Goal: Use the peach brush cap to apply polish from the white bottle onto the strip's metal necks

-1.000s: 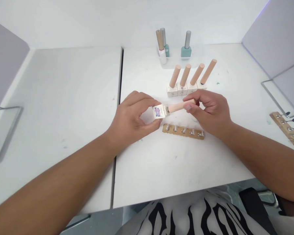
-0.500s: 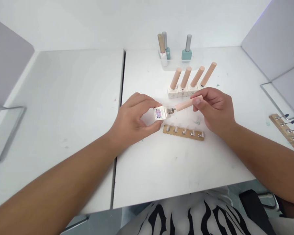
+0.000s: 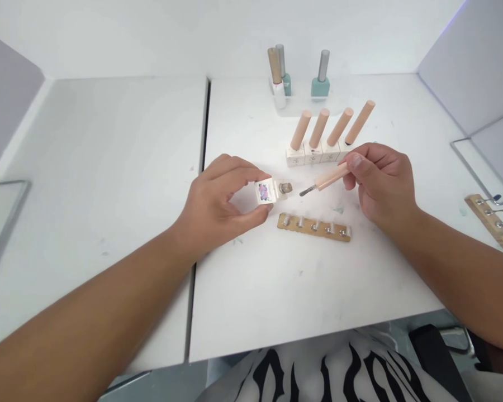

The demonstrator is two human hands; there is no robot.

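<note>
Between its thumb and fingers, my left hand (image 3: 222, 204) grips a small white nail polish bottle (image 3: 265, 191) with a purple flower print. The bottle is tipped on its side, its uncapped neck pointing right. My right hand (image 3: 381, 178) is closed on the pink handle of a nail polish brush (image 3: 330, 177), whose wet-looking grey tip is out of the bottle, a little to the right of the neck. Below both lies a wooden strip (image 3: 314, 228) bearing several clear nail tips on metal mounts.
Several white bottles with pink caps (image 3: 318, 131) stand in a row behind my hands. Farther back, a clear tray (image 3: 302, 106) holds teal bottles (image 3: 320, 86) and a white bottle with a tan cap. At the right lies another wooden strip (image 3: 492, 220) with dark-painted tips.
The brush tip has come out of the bottle neck. My right hand has moved slightly right with the brush, and my left hand slightly left with the bottle.
</note>
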